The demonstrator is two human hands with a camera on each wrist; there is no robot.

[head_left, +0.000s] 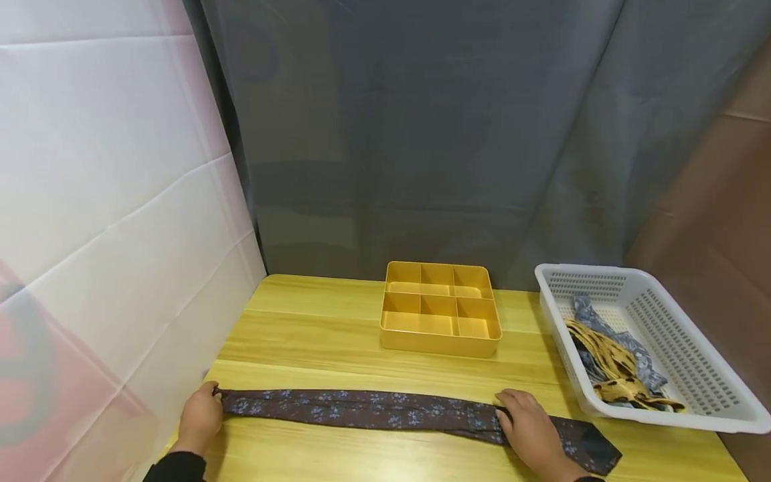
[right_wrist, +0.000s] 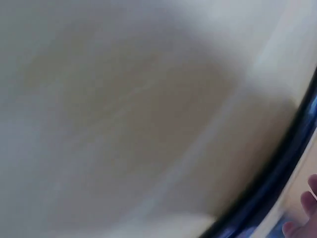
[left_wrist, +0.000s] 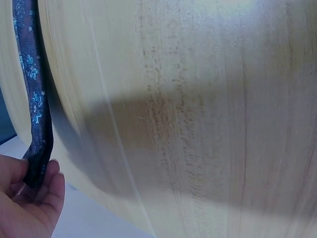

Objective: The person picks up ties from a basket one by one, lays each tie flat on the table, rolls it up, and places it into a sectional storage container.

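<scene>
A dark brown necktie with small blue flowers lies stretched flat along the front of the wooden table. My left hand pinches its narrow end at the left; the left wrist view shows that tie end held between thumb and fingers. My right hand rests flat on the tie near its wide end, fingers straight. In the blurred right wrist view only the tie's dark edge and fingertips show.
A yellow divided organiser box with several compartments stands at the table's back middle. At the right a white perforated basket holds more ties, one yellow patterned, one blue-grey. Curtains hang behind and a white sheet at the left.
</scene>
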